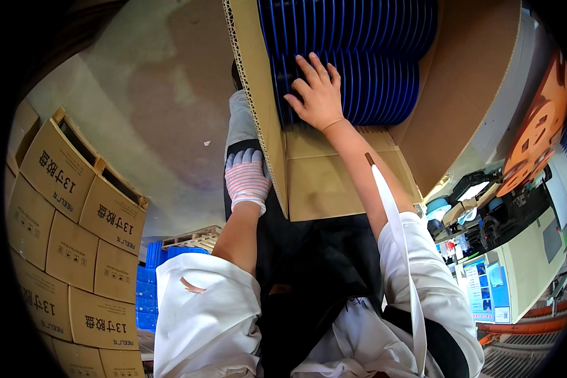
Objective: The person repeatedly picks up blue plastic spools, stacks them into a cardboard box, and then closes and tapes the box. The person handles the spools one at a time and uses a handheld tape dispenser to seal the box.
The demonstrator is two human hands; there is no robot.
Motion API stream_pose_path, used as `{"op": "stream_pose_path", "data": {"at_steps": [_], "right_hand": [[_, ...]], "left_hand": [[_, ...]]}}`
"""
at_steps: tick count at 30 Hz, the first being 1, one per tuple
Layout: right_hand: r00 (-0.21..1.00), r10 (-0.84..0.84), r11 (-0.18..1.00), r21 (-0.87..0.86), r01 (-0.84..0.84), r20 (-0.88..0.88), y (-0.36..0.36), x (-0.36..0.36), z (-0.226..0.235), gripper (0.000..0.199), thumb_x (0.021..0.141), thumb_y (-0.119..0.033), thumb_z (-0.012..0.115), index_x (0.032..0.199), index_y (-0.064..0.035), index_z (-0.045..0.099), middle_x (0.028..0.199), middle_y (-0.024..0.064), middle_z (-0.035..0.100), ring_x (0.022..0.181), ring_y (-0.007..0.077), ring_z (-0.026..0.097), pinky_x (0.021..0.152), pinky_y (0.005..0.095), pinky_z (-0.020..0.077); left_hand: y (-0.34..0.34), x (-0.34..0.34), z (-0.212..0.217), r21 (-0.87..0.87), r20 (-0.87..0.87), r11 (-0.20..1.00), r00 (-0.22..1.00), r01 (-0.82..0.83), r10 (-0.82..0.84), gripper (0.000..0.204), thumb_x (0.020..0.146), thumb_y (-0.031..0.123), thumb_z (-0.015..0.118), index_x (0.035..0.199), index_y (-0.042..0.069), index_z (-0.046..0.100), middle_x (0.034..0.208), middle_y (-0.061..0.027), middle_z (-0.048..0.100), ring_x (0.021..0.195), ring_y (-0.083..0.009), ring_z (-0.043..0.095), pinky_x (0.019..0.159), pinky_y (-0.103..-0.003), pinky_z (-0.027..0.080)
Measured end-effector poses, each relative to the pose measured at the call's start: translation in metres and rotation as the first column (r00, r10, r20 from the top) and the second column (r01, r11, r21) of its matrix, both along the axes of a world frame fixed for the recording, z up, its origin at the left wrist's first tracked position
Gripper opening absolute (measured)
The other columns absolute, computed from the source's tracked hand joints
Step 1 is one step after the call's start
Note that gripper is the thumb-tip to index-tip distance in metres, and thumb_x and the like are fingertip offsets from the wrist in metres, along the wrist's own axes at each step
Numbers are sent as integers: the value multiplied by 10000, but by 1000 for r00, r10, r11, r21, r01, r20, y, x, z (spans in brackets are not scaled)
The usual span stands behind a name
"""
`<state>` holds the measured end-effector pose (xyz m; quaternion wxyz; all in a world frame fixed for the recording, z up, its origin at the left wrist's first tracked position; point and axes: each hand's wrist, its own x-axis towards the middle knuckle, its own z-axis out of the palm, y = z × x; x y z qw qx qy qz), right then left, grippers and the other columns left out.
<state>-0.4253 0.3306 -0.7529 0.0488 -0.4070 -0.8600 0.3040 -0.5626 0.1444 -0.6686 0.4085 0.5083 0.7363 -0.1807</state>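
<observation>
Two rows of blue discs, which look like plastic reels stood on edge, fill the far part of an open cardboard box. My bare right hand reaches into the box with its fingers spread, touching the left part of the nearer row. It holds nothing. My left hand, in a pink and grey striped glove, lies flat over my knee just left of the box wall. Its fingers are stretched out and nothing shows in it.
Cardboard cartons are stacked high at the left. Behind them stand blue crates and a wooden pallet. At the right are an orange panel and a pale cabinet. A white strap hangs across my right arm.
</observation>
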Motion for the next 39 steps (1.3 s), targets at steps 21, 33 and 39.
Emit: {"op": "stream_pose_path", "data": {"at_steps": [21,33,39], "right_hand": [[834,-550,834,94,544,53,-21,102,12,439,773,-35,660,1190,-41,522,1249,156,540,1105,349,522,922,420,452],[673,-441,675,-274,685,594,29,75,-11,539,870,-113,546,1386,-106,390,886,213,661,806,402,647,723,508,510],[756,-588,737,-194,648,288,-7,63,32,587,848,-30,539,1404,-109,368,866,195,657,743,402,629,683,504,503]], "left_hand": [[8,4,-1,-229,-13,964,990,135,-142,481,917,393,403,1300,141,548,1332,-61,552,1309,-218,420,1115,-386,269],[-1,6,-13,-77,45,988,990,-133,136,418,918,284,458,1282,95,540,1377,-78,505,1299,-244,421,1101,-346,303],[37,12,4,-197,-17,530,543,-825,839,390,920,289,481,1239,80,563,1351,-90,528,1267,-233,451,1071,-343,338]]}}
